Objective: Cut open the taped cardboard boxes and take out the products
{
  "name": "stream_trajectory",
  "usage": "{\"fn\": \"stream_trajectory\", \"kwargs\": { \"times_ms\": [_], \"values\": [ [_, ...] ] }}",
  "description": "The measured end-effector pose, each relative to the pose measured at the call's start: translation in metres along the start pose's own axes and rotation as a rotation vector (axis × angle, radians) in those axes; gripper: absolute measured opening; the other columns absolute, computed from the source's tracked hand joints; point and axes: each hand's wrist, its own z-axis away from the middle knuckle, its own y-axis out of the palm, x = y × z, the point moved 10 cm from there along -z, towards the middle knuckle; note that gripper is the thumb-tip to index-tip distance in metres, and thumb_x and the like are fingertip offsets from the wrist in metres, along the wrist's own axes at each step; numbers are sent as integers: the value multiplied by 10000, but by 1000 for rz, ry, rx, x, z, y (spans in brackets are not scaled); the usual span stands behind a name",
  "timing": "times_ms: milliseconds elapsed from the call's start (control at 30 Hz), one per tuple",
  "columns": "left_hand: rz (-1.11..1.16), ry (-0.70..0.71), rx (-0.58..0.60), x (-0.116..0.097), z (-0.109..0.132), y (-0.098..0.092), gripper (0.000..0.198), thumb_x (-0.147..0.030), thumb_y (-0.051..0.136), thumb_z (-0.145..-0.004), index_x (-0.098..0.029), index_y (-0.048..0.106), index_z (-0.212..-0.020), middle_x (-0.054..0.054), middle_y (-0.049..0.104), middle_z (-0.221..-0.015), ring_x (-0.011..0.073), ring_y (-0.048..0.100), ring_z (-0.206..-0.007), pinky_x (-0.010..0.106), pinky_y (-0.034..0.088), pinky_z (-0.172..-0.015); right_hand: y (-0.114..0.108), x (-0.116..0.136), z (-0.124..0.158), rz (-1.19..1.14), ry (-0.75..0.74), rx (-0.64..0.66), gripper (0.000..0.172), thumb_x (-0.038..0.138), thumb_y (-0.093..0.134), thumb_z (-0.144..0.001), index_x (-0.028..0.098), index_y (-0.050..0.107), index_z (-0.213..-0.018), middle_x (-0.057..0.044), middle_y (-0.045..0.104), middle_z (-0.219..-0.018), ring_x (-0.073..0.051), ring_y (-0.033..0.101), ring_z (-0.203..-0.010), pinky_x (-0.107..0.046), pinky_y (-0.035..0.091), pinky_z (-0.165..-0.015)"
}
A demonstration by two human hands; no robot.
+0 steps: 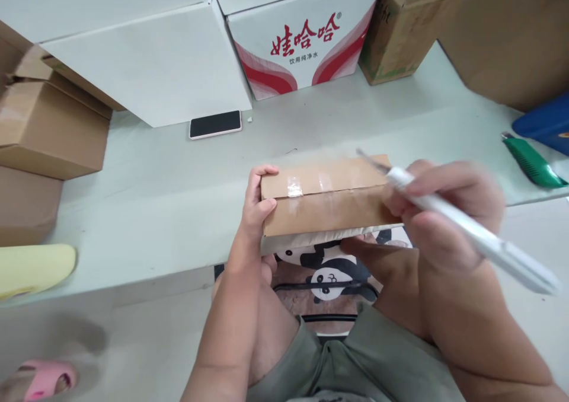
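Note:
A small brown cardboard box point(329, 209) rests near the front edge of the table, its top seam crossed by strips of clear tape. My left hand point(258, 200) is closed on the box's left end, thumb on the near side. In my right hand point(457, 206) is a white-handled utility knife point(524, 265), slightly blurred. Its thin blade points up and left, above the right part of the box top; whether it touches the box I cannot tell. The lower right fingers are close to the box's right end, partly hidden behind the handle.
White cartons with red print point(306, 52) line the back, beside a brown carton point(395, 40). A phone point(216, 125) lies before them. Brown boxes point(57, 123) and a yellow object point(35, 268) are at left. At right are a green tool point(533, 162) and a blue object point(544, 123).

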Motion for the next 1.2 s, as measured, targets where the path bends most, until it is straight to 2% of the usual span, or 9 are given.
{"fn": "stream_trajectory", "kwargs": {
  "times_ms": [33, 100, 200, 300, 400, 600, 733, 867, 1200],
  "values": [
    [8, -6, -2, 1, 0, 0, 625, -659, 805, -692, -277, 618, -1149, 52, 585, -1179, 220, 582, -969, 334, 521, -809, 9, 2, 2, 61, -8, 86, 52, 304, 696, -882, 255, 714, -886, 20, 630, -658, -115, 522, -520, -274, 386, -470],
    [15, -13, -16, 2, 1, -2, 616, -636, 819, -677, -278, 627, -1140, 56, 591, -1188, 234, 588, -1013, 343, 526, -842, 18, -5, 6, 156, 62, 207, 138, 305, 659, -915, 237, 678, -796, 17, 608, -614, -102, 505, -487, -265, 371, -456],
    [7, 1, -36, 2, 0, -4, 610, -626, 839, -644, -281, 648, -1110, 62, 608, -1179, 258, 591, -1071, 362, 526, -881, 14, -21, 11, 169, 235, 242, 218, 363, 652, -936, 236, 624, -760, 36, 559, -532, -92, 434, -400, -256, 310, -384],
    [2, -3, -36, 4, 0, -5, 615, -632, 842, -624, -284, 654, -1095, 66, 610, -1183, 281, 591, -1108, 394, 526, -924, 17, -24, 11, 134, 303, 274, 268, 371, 732, -886, 234, 557, -737, 77, 487, -464, -69, 365, -353, -236, 251, -349],
    [11, -21, -49, 6, 1, -6, 619, -627, 843, -627, -292, 651, -1110, 64, 603, -1206, 286, 585, -1129, 406, 517, -954, 29, -25, 11, 189, 321, 363, 264, 318, 769, -851, 224, 542, -753, 101, 469, -462, -47, 342, -361, -221, 232, -364],
    [40, -34, -47, 6, 3, -6, 613, -614, 850, -633, -303, 653, -1122, 60, 591, -1217, 272, 584, -1088, 393, 529, -910, 35, -21, 12, 285, 231, 409, 225, 289, 767, -871, 220, 556, -836, 96, 535, -529, -45, 396, -411, -208, 289, -408],
    [62, -32, -34, 4, 4, -3, 590, -584, 839, -654, -304, 639, -1133, 54, 585, -1216, 259, 585, -1071, 382, 534, -897, 34, -23, 11, 350, 265, 353, 177, 196, 714, -872, 216, 545, -820, 92, 580, -529, -42, 451, -424, -186, 321, -430],
    [44, -40, -34, 5, 4, -3, 581, -572, 813, -664, -297, 614, -1136, 58, 574, -1216, 262, 583, -1048, 384, 534, -867, 30, -17, 5, 408, 239, 244, 216, 242, 704, -871, 215, 527, -750, 99, 503, -486, -39, 376, -398, -198, 268, -410],
    [44, -49, -41, 6, 4, -5, 604, -600, 844, -634, -307, 638, -1120, 58, 583, -1215, 266, 575, -1059, 389, 531, -872, 30, -13, 7, 516, 186, 215, 216, 232, 657, -854, 223, 482, -726, 84, 486, -488, -55, 388, -409, -212, 301, -425]
  ]
}}
